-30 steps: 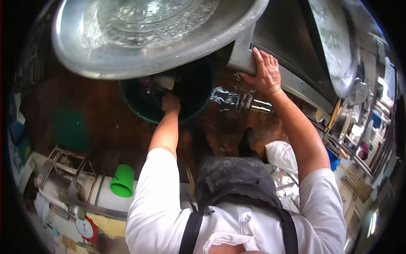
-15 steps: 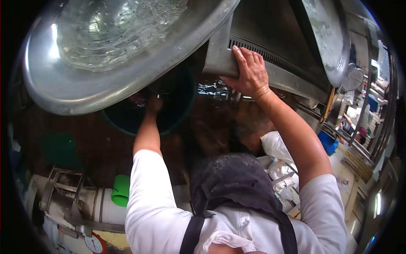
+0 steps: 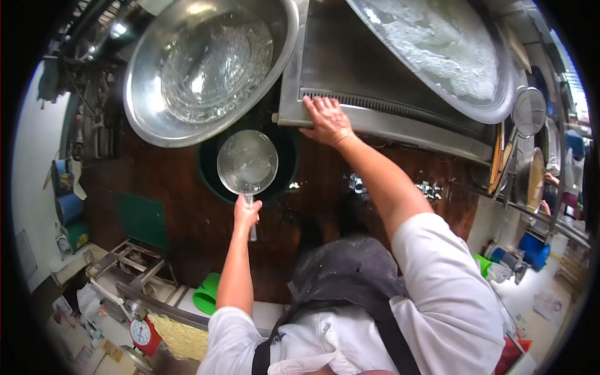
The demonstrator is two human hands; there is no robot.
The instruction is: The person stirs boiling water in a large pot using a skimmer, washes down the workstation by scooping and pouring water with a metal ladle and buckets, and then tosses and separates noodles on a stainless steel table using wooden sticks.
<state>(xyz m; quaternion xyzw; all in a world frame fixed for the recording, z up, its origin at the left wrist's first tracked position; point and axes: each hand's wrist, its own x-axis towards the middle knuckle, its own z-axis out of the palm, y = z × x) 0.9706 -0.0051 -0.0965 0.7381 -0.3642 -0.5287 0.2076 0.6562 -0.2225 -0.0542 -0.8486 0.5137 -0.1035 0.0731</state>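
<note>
My left hand [image 3: 247, 212] is wrapped round the handle of a round metal water dipper [image 3: 247, 161], which seems to hold clear water. The dipper is above a dark green tub [image 3: 286, 172] on the floor, covering much of the tub's opening. Beyond it stands a large metal basin [image 3: 142, 103] with clear, rippling water in it. My right hand [image 3: 328, 120] lies with fingers stretched over the front edge of a steel counter [image 3: 400, 128], by its slotted grate. It holds nothing.
A second large basin [image 3: 431, 50] with foamy water sits at the right. Strainers [image 3: 529, 111] hang beyond it. Behind at lower left are a green container [image 3: 206, 294] and a red dial scale [image 3: 142, 334]. The brown floor [image 3: 169, 169] looks wet.
My left hand has come up out of the tub with the dipper. My right hand stays on the counter edge. The view has shifted, so more of both basins shows.
</note>
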